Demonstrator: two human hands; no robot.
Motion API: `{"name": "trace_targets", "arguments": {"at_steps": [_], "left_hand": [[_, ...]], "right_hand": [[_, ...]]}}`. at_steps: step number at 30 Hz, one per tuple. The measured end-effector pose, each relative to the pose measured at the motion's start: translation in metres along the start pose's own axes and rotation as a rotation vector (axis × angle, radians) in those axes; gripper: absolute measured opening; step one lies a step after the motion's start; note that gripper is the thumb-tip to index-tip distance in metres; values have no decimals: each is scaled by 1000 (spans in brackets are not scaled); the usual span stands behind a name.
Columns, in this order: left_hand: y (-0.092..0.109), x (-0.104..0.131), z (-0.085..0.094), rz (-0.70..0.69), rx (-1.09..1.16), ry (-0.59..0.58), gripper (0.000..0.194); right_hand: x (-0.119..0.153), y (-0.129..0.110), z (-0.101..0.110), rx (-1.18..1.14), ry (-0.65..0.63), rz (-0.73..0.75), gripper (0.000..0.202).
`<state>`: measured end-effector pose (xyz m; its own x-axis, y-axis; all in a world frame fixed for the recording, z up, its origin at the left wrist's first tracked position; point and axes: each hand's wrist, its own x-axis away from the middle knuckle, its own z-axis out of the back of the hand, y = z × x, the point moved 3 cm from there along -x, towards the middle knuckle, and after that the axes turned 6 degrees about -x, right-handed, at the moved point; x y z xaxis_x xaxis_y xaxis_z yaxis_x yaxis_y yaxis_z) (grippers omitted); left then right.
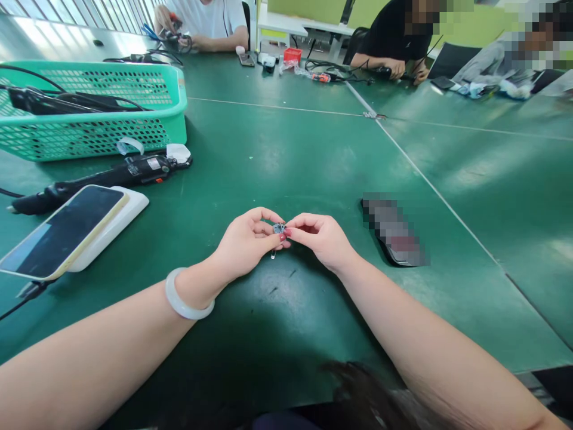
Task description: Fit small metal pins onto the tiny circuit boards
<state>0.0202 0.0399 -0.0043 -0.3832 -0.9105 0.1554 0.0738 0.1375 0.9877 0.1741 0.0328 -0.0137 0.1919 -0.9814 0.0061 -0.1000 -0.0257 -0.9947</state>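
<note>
Over the green table, both hands meet near the middle of the view. My left hand, with a pale bangle at its wrist, pinches a small grey-blue part between thumb and fingers. A short pale metal tab hangs just below those fingers. My right hand is closed too, its thumb and index fingertips pressed at the right side of the same part. The fingertips cover much of it, so its exact kind is too small to make out.
At left are a green basket with black cables, a black corded tool, and a phone on a white block. A dark phone-like object lies at right. Several people sit across the table, near a red box.
</note>
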Motion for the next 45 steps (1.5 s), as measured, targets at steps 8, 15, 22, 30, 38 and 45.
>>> {"name": "trace_targets", "arguments": {"at_steps": [8, 15, 22, 30, 38, 45], "left_hand": [[-6, -8, 7, 40, 277, 225, 31], [-9, -9, 7, 63, 311, 248, 21], [-9, -7, 3, 78, 284, 180, 15], [-5, -4, -4, 58, 238, -7, 10], [-4, 0, -7, 85, 279, -169, 17], [-2, 1, -8, 111, 303, -149, 13]], "right_hand": [[-3, -3, 13, 722, 215, 117, 6], [-3, 0, 4, 1026, 73, 119, 16], [7, -13, 1, 695, 230, 369, 16], [16, -20, -5, 543, 224, 574, 19], [16, -21, -7, 530, 124, 637, 18], [16, -20, -5, 546, 177, 571, 20]]}}
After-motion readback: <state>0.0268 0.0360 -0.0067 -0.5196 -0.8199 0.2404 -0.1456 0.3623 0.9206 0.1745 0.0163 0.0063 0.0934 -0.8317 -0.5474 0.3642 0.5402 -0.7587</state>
